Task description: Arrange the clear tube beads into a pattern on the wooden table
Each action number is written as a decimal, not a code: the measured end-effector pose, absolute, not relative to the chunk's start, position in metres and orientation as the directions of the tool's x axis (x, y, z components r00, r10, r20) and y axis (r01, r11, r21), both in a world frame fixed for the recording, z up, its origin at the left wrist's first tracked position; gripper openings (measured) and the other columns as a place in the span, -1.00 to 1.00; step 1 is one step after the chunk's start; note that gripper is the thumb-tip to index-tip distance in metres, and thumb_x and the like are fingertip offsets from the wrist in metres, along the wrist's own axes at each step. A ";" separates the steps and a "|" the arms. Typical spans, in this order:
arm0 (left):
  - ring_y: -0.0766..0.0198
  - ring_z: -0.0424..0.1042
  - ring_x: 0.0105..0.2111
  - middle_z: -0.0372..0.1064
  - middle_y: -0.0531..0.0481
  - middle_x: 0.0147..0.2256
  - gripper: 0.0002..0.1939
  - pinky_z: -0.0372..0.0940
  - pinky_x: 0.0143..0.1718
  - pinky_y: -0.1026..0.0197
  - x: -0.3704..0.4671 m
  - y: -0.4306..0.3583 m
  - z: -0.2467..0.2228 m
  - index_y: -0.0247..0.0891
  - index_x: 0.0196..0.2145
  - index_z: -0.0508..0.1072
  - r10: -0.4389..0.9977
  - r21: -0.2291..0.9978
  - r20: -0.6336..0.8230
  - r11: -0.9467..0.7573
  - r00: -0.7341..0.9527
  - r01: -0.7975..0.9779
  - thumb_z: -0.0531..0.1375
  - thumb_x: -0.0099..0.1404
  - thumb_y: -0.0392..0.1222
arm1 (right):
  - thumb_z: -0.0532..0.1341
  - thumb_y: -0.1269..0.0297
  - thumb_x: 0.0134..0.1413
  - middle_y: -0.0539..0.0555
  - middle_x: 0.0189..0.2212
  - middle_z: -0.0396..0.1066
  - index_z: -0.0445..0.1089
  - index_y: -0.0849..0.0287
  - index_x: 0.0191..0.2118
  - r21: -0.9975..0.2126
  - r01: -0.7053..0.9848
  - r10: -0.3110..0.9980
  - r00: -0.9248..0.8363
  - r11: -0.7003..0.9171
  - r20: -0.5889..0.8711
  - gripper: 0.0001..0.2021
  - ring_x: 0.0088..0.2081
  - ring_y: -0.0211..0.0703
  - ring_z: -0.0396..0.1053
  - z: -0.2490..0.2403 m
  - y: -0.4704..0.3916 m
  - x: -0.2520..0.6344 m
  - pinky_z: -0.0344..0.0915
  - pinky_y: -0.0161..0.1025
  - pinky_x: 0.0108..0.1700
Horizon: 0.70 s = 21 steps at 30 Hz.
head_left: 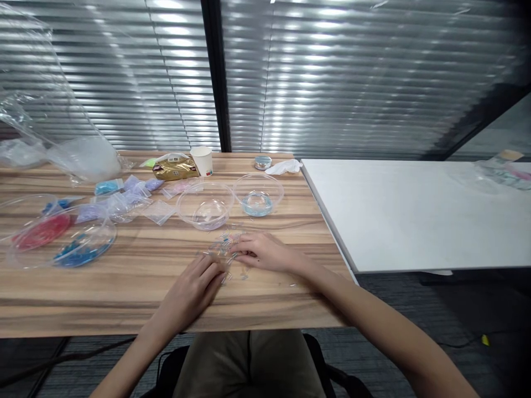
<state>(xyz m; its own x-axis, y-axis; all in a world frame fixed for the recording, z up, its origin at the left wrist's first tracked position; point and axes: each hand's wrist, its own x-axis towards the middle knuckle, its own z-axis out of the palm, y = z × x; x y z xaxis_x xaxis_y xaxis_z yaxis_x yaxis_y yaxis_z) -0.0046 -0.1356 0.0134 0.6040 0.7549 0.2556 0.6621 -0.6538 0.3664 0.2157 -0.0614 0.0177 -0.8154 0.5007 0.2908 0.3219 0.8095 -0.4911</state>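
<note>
A loose scatter of small thin stick-like pieces (224,241), clear and pale-coloured, lies on the wooden table in front of me. At its near left edge rests my left hand (197,284), fingers curled down and slightly blurred. My right hand (265,251) reaches in from the right, thumb and fingertips drawn together among the pieces. Whatever is between the fingers of either hand is too small to make out. Just beyond the scatter stand two clear plastic bowls: a left bowl (186,205) with pale lilac contents and a right bowl (277,194) with light blue contents.
Clear bowls with red contents (45,231) and blue contents (81,255) stand at the left. Several small bags (133,193), a gold packet (175,167), a paper cup (202,161), a round tin (263,162) and a tissue (285,167) lie behind. A white table (415,221) adjoins at right.
</note>
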 end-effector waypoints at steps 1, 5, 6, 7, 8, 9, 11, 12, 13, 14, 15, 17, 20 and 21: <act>0.15 0.30 -0.19 0.30 -0.08 -0.25 -0.82 0.24 -0.10 0.08 -0.004 -0.136 0.014 -0.24 -0.27 0.30 0.755 0.369 0.257 -0.653 0.603 0.661 -0.07 0.44 -0.26 | 0.10 0.35 0.26 0.11 -0.11 0.42 0.40 0.19 -0.05 -0.492 0.322 0.500 -0.817 0.809 0.288 -0.79 -0.09 -0.16 0.36 0.018 -0.061 0.216 0.26 -0.25 -0.05; 0.16 0.29 -0.20 0.30 -0.07 -0.25 -0.82 0.23 -0.11 0.09 -0.004 -0.136 0.014 -0.24 -0.28 0.29 0.760 0.379 0.252 -0.647 0.599 0.662 -0.07 0.44 -0.26 | 0.10 0.37 0.26 0.09 -0.13 0.43 0.41 0.19 -0.07 -0.499 0.319 0.500 -0.818 0.806 0.285 -0.80 -0.10 -0.18 0.36 0.020 -0.062 0.216 0.26 -0.25 -0.06; 0.16 0.29 -0.21 0.30 -0.07 -0.26 -0.81 0.23 -0.12 0.09 -0.004 -0.136 0.014 -0.24 -0.28 0.30 0.760 0.375 0.250 -0.648 0.600 0.663 -0.07 0.44 -0.26 | 0.10 0.37 0.26 0.10 -0.13 0.43 0.41 0.19 -0.07 -0.498 0.319 0.500 -0.817 0.806 0.287 -0.80 -0.11 -0.17 0.36 0.021 -0.062 0.216 0.26 -0.26 -0.06; 0.16 0.29 -0.21 0.30 -0.07 -0.26 -0.81 0.23 -0.13 0.09 -0.004 -0.135 0.013 -0.25 -0.28 0.30 0.759 0.371 0.250 -0.649 0.601 0.665 -0.07 0.44 -0.26 | 0.11 0.37 0.26 0.10 -0.14 0.43 0.41 0.20 -0.07 -0.496 0.320 0.501 -0.816 0.807 0.289 -0.80 -0.11 -0.17 0.36 0.022 -0.062 0.216 0.26 -0.26 -0.07; 0.16 0.29 -0.22 0.30 -0.07 -0.27 -0.81 0.23 -0.13 0.09 -0.004 -0.135 0.013 -0.25 -0.28 0.30 0.757 0.365 0.252 -0.651 0.603 0.665 -0.07 0.44 -0.27 | 0.11 0.37 0.26 0.10 -0.15 0.43 0.42 0.20 -0.08 -0.494 0.322 0.502 -0.815 0.808 0.290 -0.80 -0.12 -0.17 0.37 0.022 -0.062 0.216 0.27 -0.26 -0.08; 0.15 0.29 -0.22 0.29 -0.07 -0.27 -0.80 0.23 -0.14 0.09 -0.004 -0.135 0.013 -0.25 -0.29 0.31 0.755 0.360 0.255 -0.654 0.604 0.665 -0.07 0.44 -0.27 | 0.11 0.36 0.25 0.11 -0.15 0.43 0.42 0.20 -0.08 -0.493 0.324 0.503 -0.814 0.807 0.290 -0.80 -0.12 -0.16 0.37 0.023 -0.063 0.216 0.27 -0.26 -0.08; 0.15 0.29 -0.22 0.29 -0.07 -0.28 -0.81 0.23 -0.14 0.08 -0.004 -0.135 0.012 -0.25 -0.28 0.31 0.752 0.354 0.260 -0.658 0.606 0.665 -0.07 0.44 -0.28 | 0.11 0.36 0.25 0.10 -0.15 0.43 0.42 0.20 -0.08 -0.495 0.324 0.505 -0.813 0.806 0.290 -0.81 -0.13 -0.17 0.37 0.024 -0.063 0.216 0.27 -0.26 -0.08; 0.15 0.29 -0.22 0.29 -0.07 -0.28 -0.81 0.23 -0.14 0.08 -0.004 -0.135 0.012 -0.25 -0.28 0.31 0.751 0.353 0.262 -0.659 0.606 0.664 -0.07 0.43 -0.28 | 0.11 0.37 0.25 0.10 -0.15 0.43 0.42 0.20 -0.08 -0.496 0.326 0.507 -0.812 0.805 0.289 -0.81 -0.13 -0.17 0.37 0.024 -0.064 0.216 0.27 -0.26 -0.09; 0.15 0.29 -0.22 0.28 -0.07 -0.27 -0.81 0.23 -0.14 0.08 -0.005 -0.135 0.011 -0.25 -0.27 0.31 0.749 0.352 0.263 -0.661 0.608 0.663 -0.07 0.43 -0.29 | 0.11 0.37 0.25 0.10 -0.15 0.43 0.42 0.20 -0.08 -0.497 0.329 0.510 -0.811 0.803 0.288 -0.80 -0.13 -0.17 0.37 0.024 -0.064 0.216 0.27 -0.27 -0.09; 0.15 0.28 -0.22 0.28 -0.07 -0.27 -0.81 0.23 -0.14 0.08 -0.005 -0.135 0.011 -0.25 -0.27 0.31 0.748 0.352 0.264 -0.662 0.609 0.661 -0.07 0.43 -0.29 | 0.12 0.38 0.25 0.10 -0.15 0.43 0.42 0.20 -0.07 -0.498 0.332 0.513 -0.810 0.801 0.286 -0.80 -0.13 -0.18 0.37 0.024 -0.064 0.216 0.27 -0.27 -0.09; 0.15 0.28 -0.22 0.28 -0.07 -0.27 -0.82 0.23 -0.14 0.08 -0.005 -0.135 0.011 -0.25 -0.27 0.31 0.747 0.350 0.267 -0.664 0.609 0.661 -0.07 0.43 -0.29 | 0.12 0.38 0.25 0.10 -0.15 0.43 0.42 0.20 -0.07 -0.497 0.337 0.517 -0.808 0.799 0.282 -0.80 -0.13 -0.18 0.37 0.024 -0.064 0.217 0.27 -0.27 -0.10; 0.16 0.28 -0.22 0.27 -0.06 -0.28 -0.82 0.23 -0.14 0.08 -0.006 -0.135 0.010 -0.24 -0.27 0.30 0.744 0.344 0.275 -0.667 0.609 0.660 -0.07 0.43 -0.29 | 0.12 0.38 0.25 0.10 -0.16 0.43 0.42 0.21 -0.08 -0.494 0.350 0.524 -0.807 0.796 0.274 -0.80 -0.15 -0.18 0.37 0.024 -0.064 0.216 0.27 -0.28 -0.11; 0.16 0.28 -0.22 0.27 -0.06 -0.29 -0.82 0.23 -0.11 0.08 -0.006 -0.135 0.011 -0.24 -0.27 0.30 0.742 0.336 0.284 -0.671 0.608 0.661 -0.07 0.43 -0.29 | 0.13 0.38 0.24 0.10 -0.17 0.44 0.42 0.21 -0.06 -0.487 0.352 0.525 -0.804 0.799 0.280 -0.79 -0.16 -0.18 0.37 0.021 -0.063 0.216 0.26 -0.29 -0.13; 0.16 0.29 -0.22 0.27 -0.06 -0.29 -0.82 0.23 -0.11 0.07 -0.006 -0.135 0.011 -0.24 -0.27 0.30 0.740 0.334 0.287 -0.673 0.609 0.660 -0.07 0.43 -0.29 | 0.13 0.38 0.24 0.10 -0.17 0.44 0.42 0.20 -0.06 -0.486 0.350 0.524 -0.803 0.801 0.285 -0.79 -0.16 -0.18 0.37 0.021 -0.063 0.216 0.26 -0.29 -0.13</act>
<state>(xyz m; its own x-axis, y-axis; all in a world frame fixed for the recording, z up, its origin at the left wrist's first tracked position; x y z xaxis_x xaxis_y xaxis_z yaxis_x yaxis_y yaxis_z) -0.0060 -0.1353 0.0108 0.6088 0.7397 0.2865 0.6601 -0.6727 0.3342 0.2161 -0.0627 0.0207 -0.8029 0.5238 0.2847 0.3501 0.8008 -0.4860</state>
